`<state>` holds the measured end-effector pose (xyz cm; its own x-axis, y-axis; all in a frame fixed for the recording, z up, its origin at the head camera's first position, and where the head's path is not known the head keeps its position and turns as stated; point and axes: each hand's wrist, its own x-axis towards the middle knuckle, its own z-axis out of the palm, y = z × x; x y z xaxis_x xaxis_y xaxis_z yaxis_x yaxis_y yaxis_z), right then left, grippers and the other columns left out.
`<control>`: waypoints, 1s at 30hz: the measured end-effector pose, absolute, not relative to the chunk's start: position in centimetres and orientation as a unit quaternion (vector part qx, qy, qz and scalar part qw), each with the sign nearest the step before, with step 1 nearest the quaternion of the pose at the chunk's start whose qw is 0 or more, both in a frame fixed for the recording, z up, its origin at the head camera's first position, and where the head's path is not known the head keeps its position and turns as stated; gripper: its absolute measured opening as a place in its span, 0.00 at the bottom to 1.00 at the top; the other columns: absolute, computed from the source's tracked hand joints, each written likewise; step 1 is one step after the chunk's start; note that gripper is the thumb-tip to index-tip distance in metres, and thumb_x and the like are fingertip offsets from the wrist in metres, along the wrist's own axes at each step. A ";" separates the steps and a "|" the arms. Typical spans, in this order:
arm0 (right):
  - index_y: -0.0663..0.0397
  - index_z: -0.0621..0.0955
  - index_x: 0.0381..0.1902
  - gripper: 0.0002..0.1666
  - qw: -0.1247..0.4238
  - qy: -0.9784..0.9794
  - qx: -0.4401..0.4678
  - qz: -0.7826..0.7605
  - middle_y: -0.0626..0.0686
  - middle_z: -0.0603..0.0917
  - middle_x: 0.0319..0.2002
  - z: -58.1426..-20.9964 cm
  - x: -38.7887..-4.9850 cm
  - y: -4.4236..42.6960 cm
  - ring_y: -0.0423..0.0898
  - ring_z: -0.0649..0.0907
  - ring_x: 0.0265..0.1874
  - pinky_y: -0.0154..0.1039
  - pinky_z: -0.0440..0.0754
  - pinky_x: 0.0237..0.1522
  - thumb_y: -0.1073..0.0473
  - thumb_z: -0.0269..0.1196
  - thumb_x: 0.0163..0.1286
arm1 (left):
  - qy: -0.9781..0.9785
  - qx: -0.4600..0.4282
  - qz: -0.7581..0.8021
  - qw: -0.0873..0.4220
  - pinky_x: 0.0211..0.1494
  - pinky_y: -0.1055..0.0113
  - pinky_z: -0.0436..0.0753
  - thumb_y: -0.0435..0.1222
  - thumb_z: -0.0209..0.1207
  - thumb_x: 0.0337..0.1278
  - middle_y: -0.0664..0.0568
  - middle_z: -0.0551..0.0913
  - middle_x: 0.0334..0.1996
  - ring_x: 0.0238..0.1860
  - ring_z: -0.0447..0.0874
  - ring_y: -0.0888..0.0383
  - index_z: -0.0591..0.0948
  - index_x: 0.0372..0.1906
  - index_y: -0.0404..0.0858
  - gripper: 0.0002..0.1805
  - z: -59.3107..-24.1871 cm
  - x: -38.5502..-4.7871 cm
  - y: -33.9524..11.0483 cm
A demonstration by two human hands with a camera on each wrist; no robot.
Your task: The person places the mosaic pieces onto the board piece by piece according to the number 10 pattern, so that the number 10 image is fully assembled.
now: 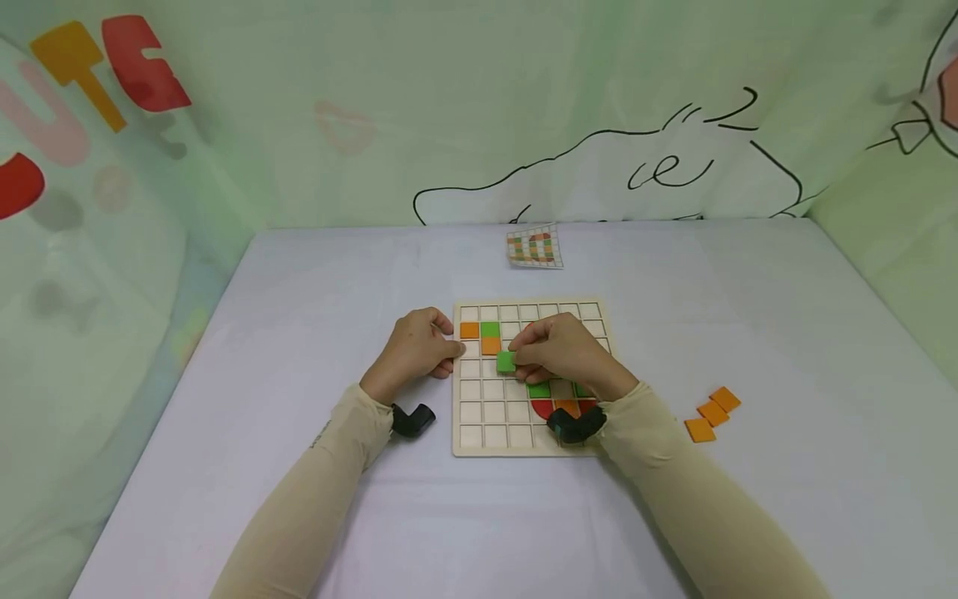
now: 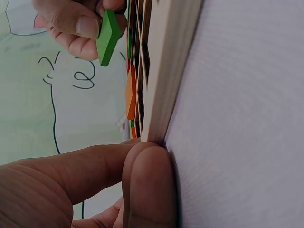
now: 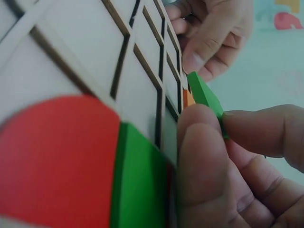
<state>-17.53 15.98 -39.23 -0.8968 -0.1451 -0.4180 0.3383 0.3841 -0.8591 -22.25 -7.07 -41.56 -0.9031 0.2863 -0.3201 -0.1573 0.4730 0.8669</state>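
Observation:
A wooden grid board point(image 1: 469, 436) lies flat on the table. Orange, green and red pieces sit in some of its squares. My left hand point(image 1: 414, 347) holds the board's left edge, its thumb reaching over the rim. Above the grid, my right hand point(image 1: 561, 353) pinches a green square tile point(image 1: 506, 362) between thumb and fingers. In the left wrist view the green tile point(image 2: 109, 39) is tilted and raised off the board. An orange tile point(image 1: 469, 330) and another green one lie in the upper left squares. Part of the board is hidden under my right hand.
A small printed pattern card point(image 1: 535, 247) lies behind the board. Several loose orange tiles point(image 1: 713, 413) rest on the white table point(image 1: 359, 516) to the right. A printed curtain point(image 1: 359, 100) hangs at the back and sides.

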 end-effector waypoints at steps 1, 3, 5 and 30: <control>0.66 0.85 0.47 0.10 0.222 0.804 0.061 -0.549 0.57 0.89 0.32 -39.2 -17.6 15.8 0.45 0.89 0.27 0.36 0.92 0.35 0.66 0.66 0.71 | 0.830 0.038 0.512 0.217 0.27 0.66 0.90 0.27 0.70 0.59 0.44 0.84 0.28 0.19 0.85 0.59 0.77 0.48 0.31 0.16 -41.6 -22.3 -7.1; 0.66 0.86 0.47 0.09 0.225 0.804 0.062 -0.547 0.57 0.89 0.32 -39.2 -17.7 15.5 0.45 0.88 0.27 0.36 0.92 0.35 0.66 0.66 0.71 | 0.831 0.035 0.511 0.219 0.27 0.66 0.90 0.27 0.70 0.59 0.44 0.84 0.28 0.19 0.85 0.59 0.77 0.48 0.31 0.16 -41.6 -22.3 -7.0; 0.66 0.85 0.47 0.09 0.228 0.801 0.059 -0.550 0.57 0.89 0.32 -39.2 -17.7 15.3 0.45 0.88 0.27 0.37 0.92 0.35 0.66 0.67 0.70 | 0.832 0.035 0.509 0.220 0.27 0.66 0.90 0.28 0.70 0.60 0.44 0.84 0.28 0.20 0.85 0.59 0.77 0.49 0.31 0.16 -41.6 -22.3 -7.0; 0.66 0.81 0.61 0.21 0.198 0.831 0.027 -0.519 0.55 0.83 0.26 -39.5 -18.1 14.1 0.44 0.82 0.22 0.34 0.88 0.27 0.67 0.61 0.72 | 0.837 0.047 0.500 0.216 0.26 0.67 0.90 0.28 0.70 0.61 0.45 0.83 0.27 0.19 0.84 0.60 0.77 0.50 0.30 0.16 -41.4 -22.2 -7.0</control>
<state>-18.11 14.14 -39.51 -0.9199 -0.1609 -0.3576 0.2506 0.4602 -0.8517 -22.21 -7.01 -41.36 -0.9027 0.2937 -0.3143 -0.1377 0.4949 0.8580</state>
